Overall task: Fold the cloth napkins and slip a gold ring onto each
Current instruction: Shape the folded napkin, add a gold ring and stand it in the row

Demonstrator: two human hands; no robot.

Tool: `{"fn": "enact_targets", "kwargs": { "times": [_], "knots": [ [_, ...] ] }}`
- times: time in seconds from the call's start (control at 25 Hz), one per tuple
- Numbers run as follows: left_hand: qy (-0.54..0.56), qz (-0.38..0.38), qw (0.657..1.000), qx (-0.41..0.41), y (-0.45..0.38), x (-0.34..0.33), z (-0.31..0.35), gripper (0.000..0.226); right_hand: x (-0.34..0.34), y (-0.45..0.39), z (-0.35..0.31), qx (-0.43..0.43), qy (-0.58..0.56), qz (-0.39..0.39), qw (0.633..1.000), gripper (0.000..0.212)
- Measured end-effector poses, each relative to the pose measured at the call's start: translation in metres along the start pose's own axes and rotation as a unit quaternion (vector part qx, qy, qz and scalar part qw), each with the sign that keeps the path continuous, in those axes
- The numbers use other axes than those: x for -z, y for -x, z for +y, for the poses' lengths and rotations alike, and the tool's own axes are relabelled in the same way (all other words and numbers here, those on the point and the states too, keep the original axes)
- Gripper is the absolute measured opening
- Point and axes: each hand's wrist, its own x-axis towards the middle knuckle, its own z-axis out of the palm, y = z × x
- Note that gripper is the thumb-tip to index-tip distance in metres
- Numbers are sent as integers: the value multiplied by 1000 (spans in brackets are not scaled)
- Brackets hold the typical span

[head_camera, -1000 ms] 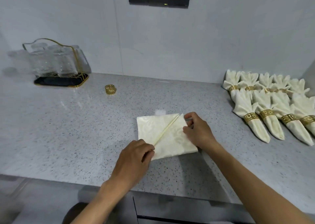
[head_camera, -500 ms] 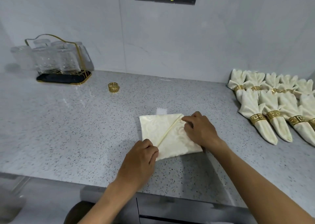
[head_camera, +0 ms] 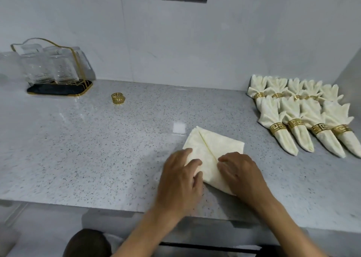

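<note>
On the near part of the counter we see the left hand lying flat on the left side of the cream napkin, fingers spread and relaxed. Our right hand rests on the napkin's right side, fingers bent with the tips pressing by the centre fold; we cannot tell whether it pinches cloth. Farther left stands a loose gold ring, well apart. Along the right edge lie the finished napkins, each ringed. A glass rack sits far left.
</note>
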Motion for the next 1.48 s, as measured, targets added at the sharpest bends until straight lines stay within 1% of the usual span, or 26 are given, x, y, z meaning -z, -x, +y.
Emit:
{"fn": "enact_targets", "kwargs": {
  "times": [0.04,0.08,0.12,0.2,0.28,0.36,0.44,0.48,0.64,0.76,0.88,0.92,0.96,1.04,1.08,1.12,1.16,1.2,1.24,1.32,1.36,1.4,1.44,1.48],
  "knots": [
    [-26,-10,999,19,-3,4,-15,25,3,2,-1,3,-42,11,999,31],
    [-30,-35,998,32,-3,6,-27,24,4,4,-4,21,-67,19,997,29],
    [-29,-51,998,32,-2,7,-35,21,6,6,-5,36,-81,9,996,29],
    [-31,-54,998,18,6,9,-35,19,8,8,-2,64,-107,-23,992,34],
    [-37,-44,998,7,18,12,-30,23,13,8,4,78,-121,-57,988,42],
    [-80,-35,996,-23,25,13,-28,32,18,8,7,93,-121,-75,985,49],
    [-144,-39,987,-65,27,12,-31,36,19,8,7,105,-115,-77,985,56],
    [-163,-44,983,-70,29,10,-33,36,17,9,7,108,-110,-73,985,58],
    [-190,-63,979,-43,33,9,-34,39,14,7,0,110,-91,-32,989,53],
    [-197,-59,977,-49,33,10,-33,39,14,6,-3,109,-89,-36,989,48],
    [-203,-29,975,-81,15,14,-26,35,14,3,-2,101,-77,-52,991,52],
    [-200,-36,975,-92,1,14,-22,38,15,2,-2,93,-76,-62,991,54],
    [-194,-65,974,-94,-16,12,-20,43,15,2,-2,86,-73,-70,991,56],
    [-188,-165,965,-76,-49,4,-25,56,20,4,-5,85,-61,-91,990,53],
    [-195,-219,954,-60,-61,-3,-31,60,25,2,-6,87,-56,-117,988,47],
    [-199,-257,945,-45,-67,-10,-37,61,30,-1,-8,89,-47,-154,983,42],
    [-199,-274,940,-34,-69,-16,-43,61,36,-5,-12,85,-32,-190,978,39],
    [-193,-277,941,-29,-69,-20,-47,61,37,-11,-16,72,-15,-203,976,42],
    [-189,-273,943,-29,-68,-23,-50,60,32,-16,-20,49,-2,-183,982,50],
    [-186,-260,947,-29,-66,-25,-51,61,17,-25,-26,-22,23,-124,992,84],
    [-186,-254,949,-28,-66,-25,-52,61,6,-27,-28,-38,38,-114,992,102],
    [-186,-253,949,-26,-66,-26,-52,61,-4,-24,-27,-46,57,-123,990,115],
    [-184,-253,949,-26,-67,-26,-52,60,-7,-21,-26,-48,70,-128,988,122],
    [-181,-253,950,-25,-68,-26,-53,60,-7,-16,-26,-43,75,-124,989,123]
  ]
}}
